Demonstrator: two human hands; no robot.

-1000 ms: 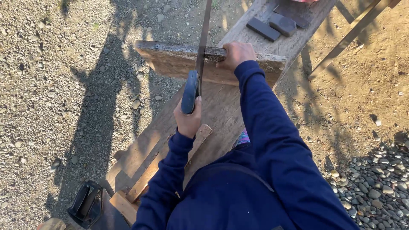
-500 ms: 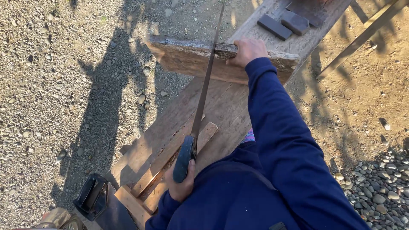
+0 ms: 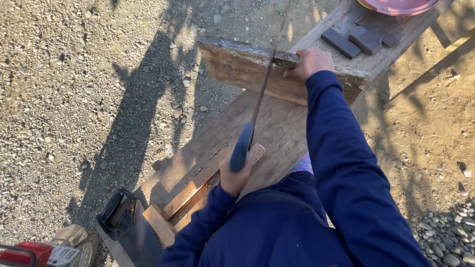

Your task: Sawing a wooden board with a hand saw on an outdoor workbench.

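The left hand (image 3: 232, 175) is clenched around the blue handle (image 3: 242, 147) of a hand saw (image 3: 262, 94). The handle sits above the near part of the workbench (image 3: 277, 128), just in front of the person's chest. The saw blade runs from the handle up and away, tilted slightly right, and enters the top edge of a weathered plank (image 3: 237, 66). The blade's far end passes out of view at the top of the frame.

The right hand (image 3: 309, 63) is pressed down on the plank, fingers curled over its far edge, just to the right of the blade. Both arms are in dark blue sleeves.

The plank stands on edge across the workbench, its left end overhanging the bench's left edge above the gravel ground (image 3: 74, 99).

Further along the bench, beyond the plank, two dark rectangular blocks (image 3: 351, 40) lie side by side. A red round dish (image 3: 396, 6) sits at the bench's far end, partly cut off.

At the near left corner of the bench, thin wooden strips (image 3: 188, 198) lie lengthwise. A second saw with a black handle (image 3: 118, 213) rests beside that corner. A small wheel and a red part (image 3: 44, 249) show at the bottom left of the view.
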